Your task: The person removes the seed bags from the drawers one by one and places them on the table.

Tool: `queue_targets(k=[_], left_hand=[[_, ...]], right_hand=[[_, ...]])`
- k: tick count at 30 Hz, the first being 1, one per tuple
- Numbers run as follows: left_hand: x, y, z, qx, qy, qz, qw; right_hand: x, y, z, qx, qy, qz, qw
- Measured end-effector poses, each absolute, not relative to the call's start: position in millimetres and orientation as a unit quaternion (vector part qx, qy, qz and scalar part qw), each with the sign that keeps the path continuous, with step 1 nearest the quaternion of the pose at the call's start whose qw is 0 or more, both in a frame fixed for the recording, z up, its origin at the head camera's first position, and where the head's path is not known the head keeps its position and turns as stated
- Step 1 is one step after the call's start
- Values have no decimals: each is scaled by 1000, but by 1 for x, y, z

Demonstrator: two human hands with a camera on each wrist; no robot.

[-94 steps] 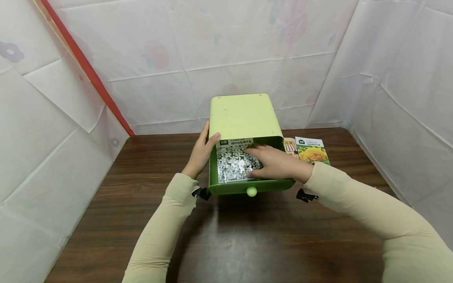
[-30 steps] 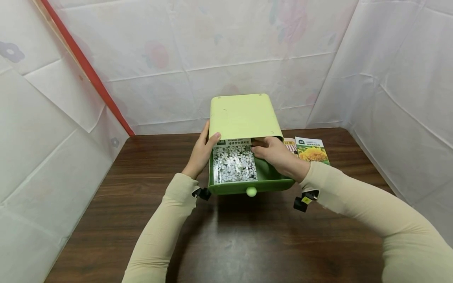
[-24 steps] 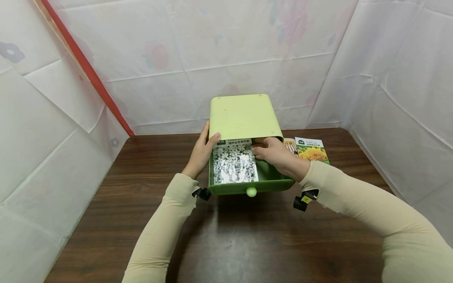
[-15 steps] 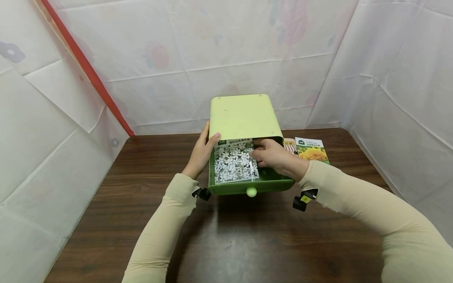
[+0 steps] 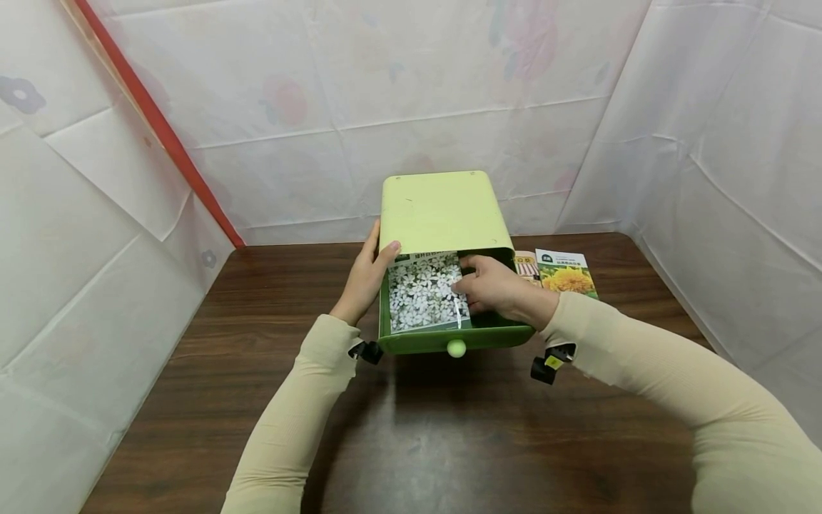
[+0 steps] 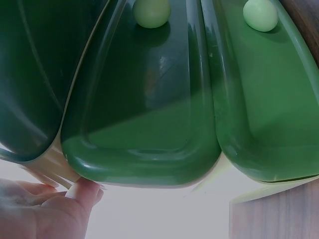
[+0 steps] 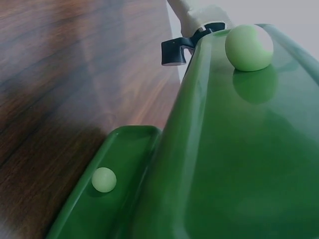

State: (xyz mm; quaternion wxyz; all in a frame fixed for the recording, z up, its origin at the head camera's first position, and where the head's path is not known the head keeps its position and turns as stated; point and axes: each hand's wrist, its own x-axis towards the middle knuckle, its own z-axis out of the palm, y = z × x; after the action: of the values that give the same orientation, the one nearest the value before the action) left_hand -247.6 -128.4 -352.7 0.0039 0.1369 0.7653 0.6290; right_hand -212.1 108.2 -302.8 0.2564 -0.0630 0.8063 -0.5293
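Observation:
A light green drawer cabinet (image 5: 443,207) stands at the table's back, its dark green top drawer (image 5: 411,345) pulled out. Inside lies a flower seed packet (image 5: 424,296) printed with white blossoms. My right hand (image 5: 504,289) reaches into the drawer and pinches the packet's right edge, thumb over it; some fingertips are hidden. My left hand (image 5: 362,278) rests along the cabinet's left side, fingers extended and thumb at the front corner. In the left wrist view that thumb (image 6: 83,191) touches the shell's edge. The right wrist view shows a drawer knob (image 7: 249,48) close up, without the right hand.
Right of the cabinet lie a yellow-flower seed packet (image 5: 566,273) and another packet (image 5: 526,265), partly hidden. A lower drawer (image 6: 269,89) with a pale knob is pushed in. White sheeting (image 5: 308,107) stands behind the brown table (image 5: 411,442).
My right hand has moved from over the packet to its right edge. The packet slid left, then shifted slightly back right and now sits a little tilted. My left hand stays in place.

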Motion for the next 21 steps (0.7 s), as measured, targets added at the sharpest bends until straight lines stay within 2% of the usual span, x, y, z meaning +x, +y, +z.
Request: queue_targets(k=[12,21], left_hand=[[-249,-131,-354,127,770,626,1],[-249,-131,-354,123,770,626,0]], right_hand=[[-215,111,-300,-56,794,-557,237],[-215,121,-292,-61,734,-618,274]])
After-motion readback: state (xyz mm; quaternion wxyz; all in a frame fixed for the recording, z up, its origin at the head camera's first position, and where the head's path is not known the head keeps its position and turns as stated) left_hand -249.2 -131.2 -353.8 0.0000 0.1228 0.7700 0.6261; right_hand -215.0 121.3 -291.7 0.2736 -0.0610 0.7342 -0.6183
